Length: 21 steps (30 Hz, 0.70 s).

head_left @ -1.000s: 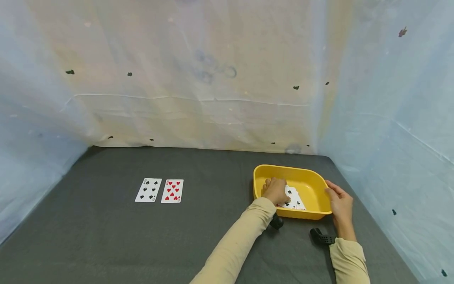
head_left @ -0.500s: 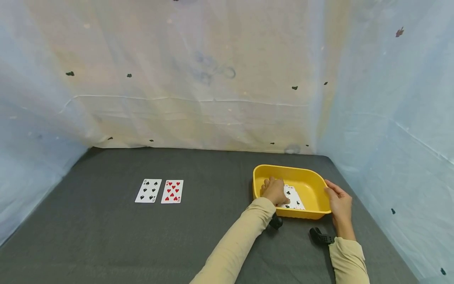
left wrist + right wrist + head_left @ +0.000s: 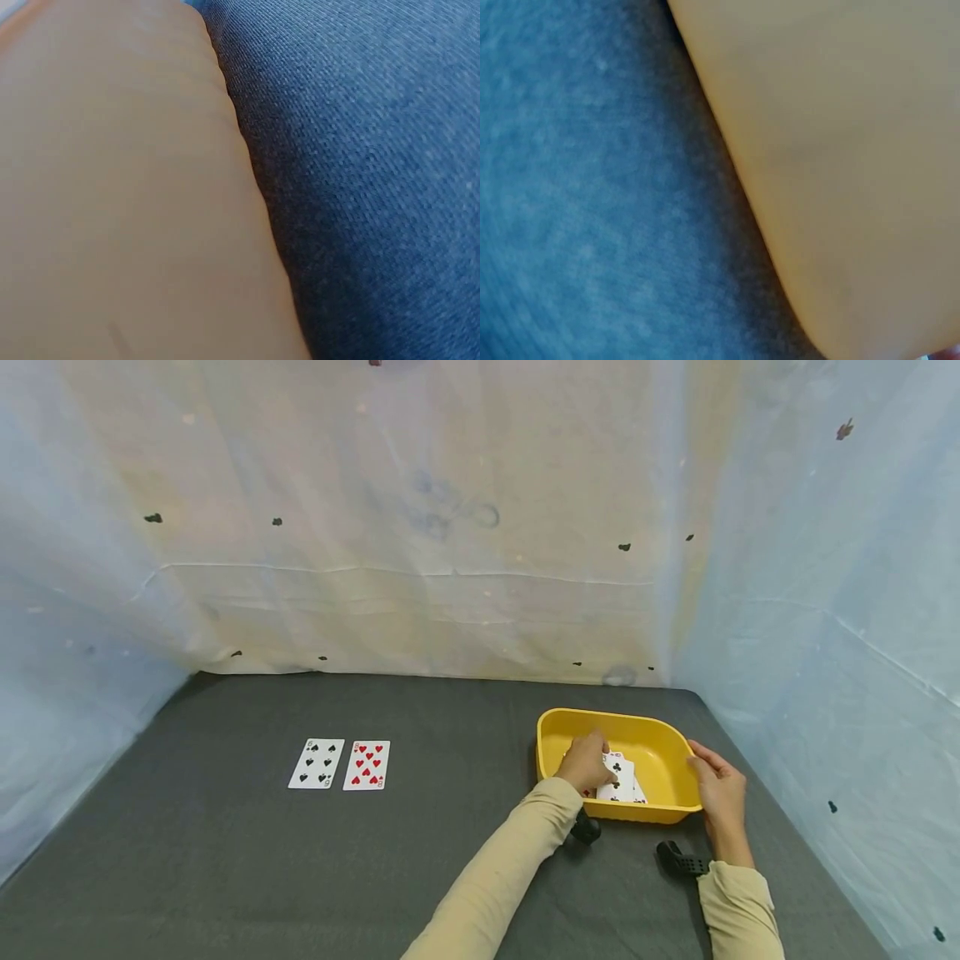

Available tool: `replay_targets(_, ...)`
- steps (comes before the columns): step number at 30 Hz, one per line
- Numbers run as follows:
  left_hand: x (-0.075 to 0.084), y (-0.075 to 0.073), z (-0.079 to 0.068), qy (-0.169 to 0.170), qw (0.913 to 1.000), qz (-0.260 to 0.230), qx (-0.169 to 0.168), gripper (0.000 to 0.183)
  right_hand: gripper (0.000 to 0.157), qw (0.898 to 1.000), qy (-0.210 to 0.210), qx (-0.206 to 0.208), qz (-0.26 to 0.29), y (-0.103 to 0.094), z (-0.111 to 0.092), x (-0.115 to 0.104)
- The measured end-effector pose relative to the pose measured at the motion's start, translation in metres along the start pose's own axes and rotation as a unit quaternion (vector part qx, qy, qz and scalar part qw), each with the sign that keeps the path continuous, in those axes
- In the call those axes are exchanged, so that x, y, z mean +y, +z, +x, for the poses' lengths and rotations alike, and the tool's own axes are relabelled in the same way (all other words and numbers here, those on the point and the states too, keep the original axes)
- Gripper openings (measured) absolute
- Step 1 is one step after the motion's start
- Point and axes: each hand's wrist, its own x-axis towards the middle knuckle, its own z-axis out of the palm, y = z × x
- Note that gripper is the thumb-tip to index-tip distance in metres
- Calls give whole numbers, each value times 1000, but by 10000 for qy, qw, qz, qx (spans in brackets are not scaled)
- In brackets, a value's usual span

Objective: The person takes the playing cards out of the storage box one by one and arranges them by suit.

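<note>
1. In the head view, the yellow tray stands on the bench, right of the middle of the frame and in its lower half.
2. Playing cards lie inside the tray, toward its left and near side. They overlap, and a clubs card shows on the top.
3. The left hand is inside the tray, at the left edge of these cards, with the thumb over the clubs card. Its fingertips are partly hidden, so one cannot tell whether it pinches a card.
4. The right hand holds the right end of the tray, with the thumb and the fingers at the rim.
5. On the left part of the bench, a spades card and a hearts card lie face up, side by side, with a narrow gap between them. They are well apart from the tray.
6. Both arms wear beige sleeves, and a black strap is at the right wrist.
7. Pale sheets rise behind the bench and at both sides of the frame.
8. Each wrist view shows only a smooth surface, very close, beside bluish cloth; neither hand's fingers can be seen there.
</note>
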Motion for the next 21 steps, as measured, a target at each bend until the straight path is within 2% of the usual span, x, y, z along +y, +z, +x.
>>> replay_targets(4, 1, -2, -2, 117, 9996, -261, -41, 35, 41, 10000, -24, 13, 55, -1, 0, 0)
replay_targets(11, 4, -4, -4, 104, 9955, -932, 156, 28, 41, 9998, -71, -48, 169, -2, 0, 2)
replay_targets(14, 3, -3, -3, 53, 9895, -1425, 246, 27, 41, 9999, -68, -59, 145, -2, 1, 2)
replay_targets(18, 2, -4, -2, -33, 9756, -2175, 309, 28, 41, 9999, -49, -43, 76, -2, 1, 2)
replay_targets(21, 2, -6, -3, -14, 9695, -2422, 364, 28, 42, 10000, -46, -54, -3, -2, 1, 2)
